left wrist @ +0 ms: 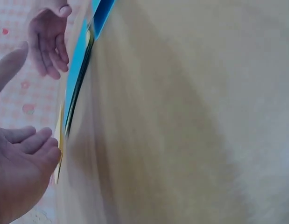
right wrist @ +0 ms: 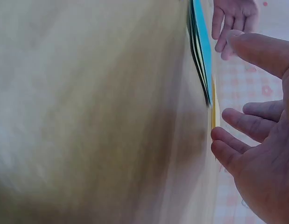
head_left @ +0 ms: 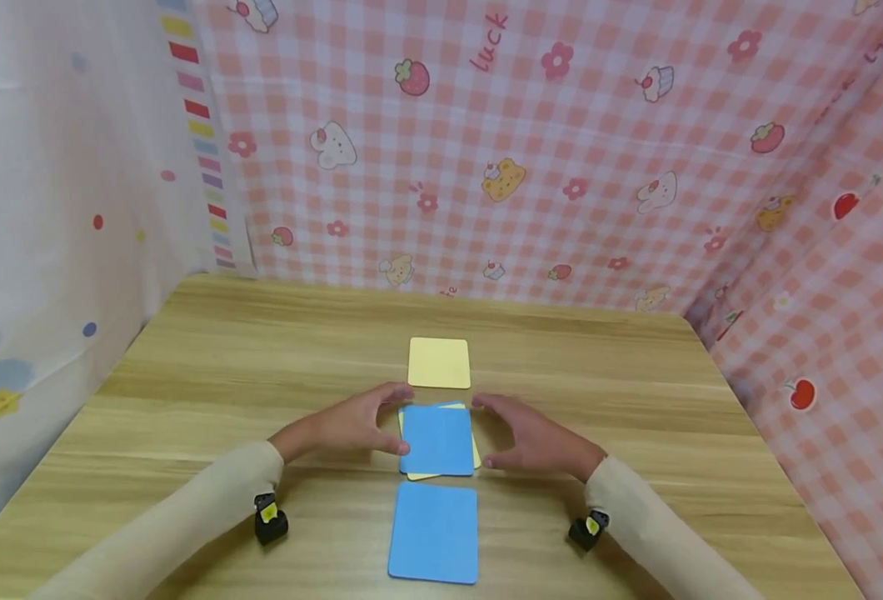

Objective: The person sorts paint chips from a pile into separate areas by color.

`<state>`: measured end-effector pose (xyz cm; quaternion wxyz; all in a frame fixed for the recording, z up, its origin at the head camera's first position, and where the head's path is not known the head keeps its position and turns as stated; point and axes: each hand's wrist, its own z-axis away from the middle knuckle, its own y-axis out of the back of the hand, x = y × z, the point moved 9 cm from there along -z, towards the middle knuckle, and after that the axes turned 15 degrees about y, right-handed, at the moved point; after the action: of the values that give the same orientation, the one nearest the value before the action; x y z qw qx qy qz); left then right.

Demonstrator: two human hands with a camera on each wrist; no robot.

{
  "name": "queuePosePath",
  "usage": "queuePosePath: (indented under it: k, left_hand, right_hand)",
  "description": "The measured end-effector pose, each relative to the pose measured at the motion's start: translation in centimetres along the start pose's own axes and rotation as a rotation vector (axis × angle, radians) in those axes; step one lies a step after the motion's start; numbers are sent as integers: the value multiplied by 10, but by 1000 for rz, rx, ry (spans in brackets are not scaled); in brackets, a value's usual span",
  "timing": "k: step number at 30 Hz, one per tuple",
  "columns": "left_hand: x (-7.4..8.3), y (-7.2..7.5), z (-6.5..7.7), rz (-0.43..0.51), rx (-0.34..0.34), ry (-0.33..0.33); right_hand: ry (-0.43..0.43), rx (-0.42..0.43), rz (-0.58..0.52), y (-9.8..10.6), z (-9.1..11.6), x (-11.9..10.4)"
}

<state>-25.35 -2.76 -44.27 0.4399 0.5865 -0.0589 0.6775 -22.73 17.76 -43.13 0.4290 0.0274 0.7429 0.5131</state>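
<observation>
In the head view a loose pile of square cards lies mid-table, a blue card (head_left: 437, 440) on top and corners of a yellow card (head_left: 477, 454) jutting out below it. My left hand (head_left: 359, 423) curves around the pile's left side, thumb tip right at the blue edge. Opposite it, my right hand (head_left: 535, 435) curves at the right side, thumb and fingers spread apart. Both wrist views show the layered card edges (left wrist: 79, 79) between the two hands, with nothing gripped. In the right wrist view the spread fingers (right wrist: 251, 126) show beside the pile.
A yellow square (head_left: 439, 363) lies beyond the pile and a blue square (head_left: 434, 533) on the near side. All rest on a wooden table (head_left: 261, 350). Checked cloth (head_left: 449, 150) hangs behind and at the right, white cloth (head_left: 59, 208) at the left.
</observation>
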Motion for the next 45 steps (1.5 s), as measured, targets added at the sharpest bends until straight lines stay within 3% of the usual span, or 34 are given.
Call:
queuePosePath:
  k: [9, 13, 19, 26, 32, 39, 45]
  left_hand:
    - [-1, -9, 4, -163, 99, 21]
    - [-3, -13, 5, -237, 105, 42]
    - [-3, -18, 6, -335, 98, 6]
    - [-1, -18, 7, -368, 107, -18]
    - [-1, -17, 6, -337, 134, -39]
    - [-3, -23, 6, -291, 63, -12]
    - [-5, -12, 11, -394, 127, -3]
  right_hand:
    - [-27, -29, 8, -12, -5, -3]
    - [-16, -36, 44, -15, -8, -5]
    - [-20, -48, 80, -17, -10, -6]
    - [-14, -40, 76, -19, -11, -7]
    - [-8, -28, 62, -21, -11, -7]
    - [-34, -8, 17, -20, -10, -5]
    - [-12, -36, 55, -18, -13, -7]
